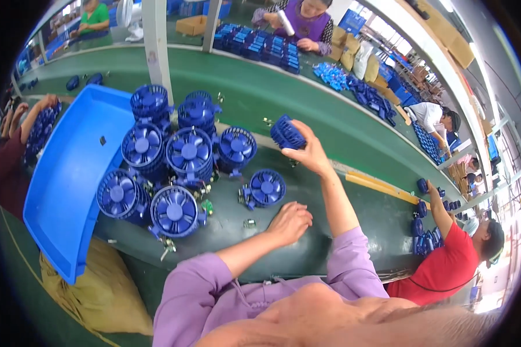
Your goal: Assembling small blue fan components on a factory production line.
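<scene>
My right hand (314,151) is raised near the far edge of the dark work table, fingers and thumb closed around a blue fan cage (286,132). A small piece of green circuit board (268,121) sticks out beside that cage. Low over the table, my left hand (292,222) is curled; whatever its fingers may hold is hidden. Just left of it a single blue fan (267,188) lies face up with a small board at its side. A loose small circuit board (249,223) rests on the table nearby. Further left stand several stacked blue fans (189,150) with boards and wires hanging off.
An empty-looking blue tray (58,191) leans at the left, above a yellow sack (104,289). Beyond the table runs a green conveyor belt (353,133), with a metal post (156,46) at its far side. Co-workers sit across and at both sides, one in a red shirt (440,269).
</scene>
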A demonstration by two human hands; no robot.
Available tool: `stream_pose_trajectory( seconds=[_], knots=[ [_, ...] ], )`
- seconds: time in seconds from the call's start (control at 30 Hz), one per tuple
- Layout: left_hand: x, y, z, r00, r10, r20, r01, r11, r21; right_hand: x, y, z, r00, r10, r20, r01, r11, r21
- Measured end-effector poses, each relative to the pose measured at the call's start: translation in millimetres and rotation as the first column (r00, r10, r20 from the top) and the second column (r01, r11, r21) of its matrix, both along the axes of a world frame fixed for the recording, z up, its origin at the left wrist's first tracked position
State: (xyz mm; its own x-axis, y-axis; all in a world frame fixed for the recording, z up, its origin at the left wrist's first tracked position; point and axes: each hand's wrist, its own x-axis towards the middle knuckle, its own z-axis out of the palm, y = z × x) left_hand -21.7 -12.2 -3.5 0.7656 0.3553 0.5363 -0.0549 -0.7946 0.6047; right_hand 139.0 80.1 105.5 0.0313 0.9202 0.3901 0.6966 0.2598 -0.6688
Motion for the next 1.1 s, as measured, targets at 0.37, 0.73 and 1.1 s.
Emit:
stream_pose_trajectory(
  seconds=[0.37,0.73,1.1],
  knots=[
    [3.9,-3.4,6.7,0.999,-0.025,-0.047,0.018,0.989,-0.144,-41.9,-80.8,5.6,0.947,0.291,0.133,-0.281,0.955,-0.091],
    [2.8,-6.8,-9.1,0.999,-0.014,0.032,0.014,1.0,-0.01,-30.9,-72.8,-40.9,0.919,0.202,-0.339,-0.256,0.959,-0.125],
    [0.1,1.2,-3.0,0.995,-0.04,-0.089,0.025,0.985,-0.168,-80.8,-70.1,-36.4,0.86,0.17,-0.481,-0.326,0.908,-0.262]
  ],
)
